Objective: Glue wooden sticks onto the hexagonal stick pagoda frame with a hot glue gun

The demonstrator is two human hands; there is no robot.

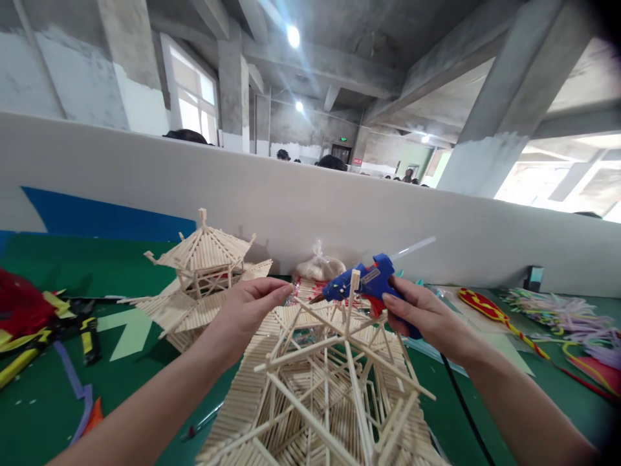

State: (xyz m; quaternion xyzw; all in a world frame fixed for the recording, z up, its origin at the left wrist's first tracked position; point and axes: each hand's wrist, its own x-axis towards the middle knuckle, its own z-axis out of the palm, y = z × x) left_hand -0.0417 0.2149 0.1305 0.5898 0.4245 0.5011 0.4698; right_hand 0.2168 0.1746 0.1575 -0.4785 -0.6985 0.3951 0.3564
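My right hand (423,315) grips a blue hot glue gun (361,283) with a clear glue stick sticking out at its back. Its nozzle points left, just above a wooden stick roof frame (330,382) that fills the lower middle. My left hand (247,307) is held above the frame's left side, fingers pinched together near the nozzle; what they hold, if anything, is too small to see. The gun's black cord (460,401) trails down to the right.
A finished stick pavilion (201,265) stands behind on the green table (145,362). A plastic bag (320,265) lies by the white partition (339,213). Yellow-handled pliers (90,336) and coloured paper scraps lie left; a red and yellow cord (490,310) and pastel strips lie right. Heads of other people show beyond the partition.
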